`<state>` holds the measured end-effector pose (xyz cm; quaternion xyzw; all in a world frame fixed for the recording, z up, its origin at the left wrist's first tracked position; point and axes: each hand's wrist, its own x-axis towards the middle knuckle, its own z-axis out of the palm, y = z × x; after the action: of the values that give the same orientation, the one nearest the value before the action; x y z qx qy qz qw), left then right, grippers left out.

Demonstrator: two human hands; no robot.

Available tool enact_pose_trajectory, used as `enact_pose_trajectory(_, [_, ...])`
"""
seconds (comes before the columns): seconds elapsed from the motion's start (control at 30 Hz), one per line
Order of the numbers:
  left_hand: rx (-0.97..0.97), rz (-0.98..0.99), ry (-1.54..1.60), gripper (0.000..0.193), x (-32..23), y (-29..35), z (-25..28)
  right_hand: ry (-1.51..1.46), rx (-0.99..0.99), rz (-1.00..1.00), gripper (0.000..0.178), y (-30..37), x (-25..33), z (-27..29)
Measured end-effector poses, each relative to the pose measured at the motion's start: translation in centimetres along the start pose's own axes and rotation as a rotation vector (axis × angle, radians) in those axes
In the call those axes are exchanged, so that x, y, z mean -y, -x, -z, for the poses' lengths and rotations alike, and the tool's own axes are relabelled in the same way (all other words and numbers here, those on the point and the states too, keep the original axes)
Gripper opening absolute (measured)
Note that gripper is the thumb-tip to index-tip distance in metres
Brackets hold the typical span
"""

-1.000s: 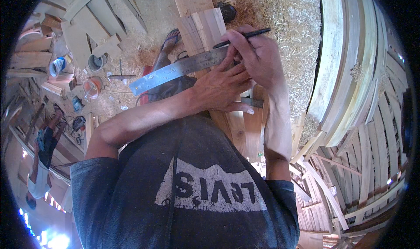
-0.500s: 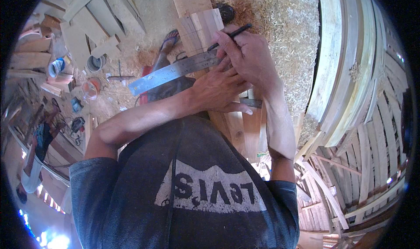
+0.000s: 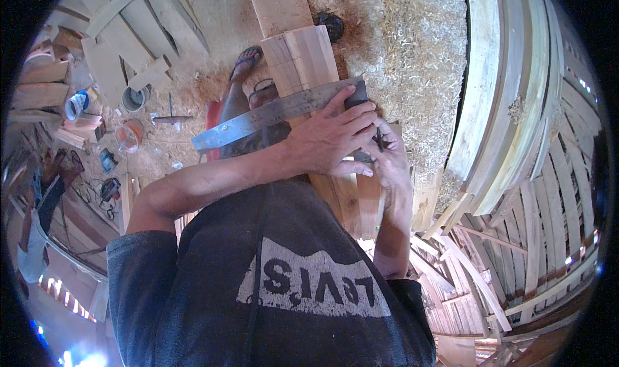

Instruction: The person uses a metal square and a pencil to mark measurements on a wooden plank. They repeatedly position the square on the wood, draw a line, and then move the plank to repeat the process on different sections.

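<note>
A metal try square (image 3: 258,117) lies across a pale wooden block (image 3: 298,57), its long blade reaching out to the left. My left hand (image 3: 329,138) presses it down, fingers curled over its dark stock at the block's right edge and thumb stretched toward the right. Close beside it, my right hand (image 3: 392,157) is closed around a slim black pencil (image 3: 379,136), mostly hidden by the fingers. Thin marked lines cross the block's top above the blade. Under the block runs a longer board (image 3: 277,6).
Sawdust and shavings (image 3: 419,57) cover the floor. Long planks (image 3: 490,96) are stacked at the right. Boards (image 3: 119,45), an orange-tinted tub (image 3: 129,135) and a grey bucket (image 3: 135,99) lie at the left. Another person's leg (image 3: 51,196) shows at the far left.
My right hand has moved down and right with the pencil, off the block's top. The left hand's fingers have shifted up and right over the square's stock.
</note>
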<state>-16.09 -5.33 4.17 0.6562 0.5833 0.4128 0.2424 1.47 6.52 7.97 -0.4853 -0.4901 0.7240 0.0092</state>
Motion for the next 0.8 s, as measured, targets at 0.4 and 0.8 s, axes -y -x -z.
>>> enact_pose_trajectory(0.4, [-0.016, 0.056, -0.021, 0.078, -0.1, 0.1, 0.1, -0.002, -0.105, 0.111, 0.034, -1.0, -0.8, -1.5])
enact_pose_trajectory(0.8, [0.025, 0.062, -0.045, 0.077, -0.2, -0.1, 0.3, -0.014, -0.083, 0.098, 0.03, -1.3, -1.0, -1.2])
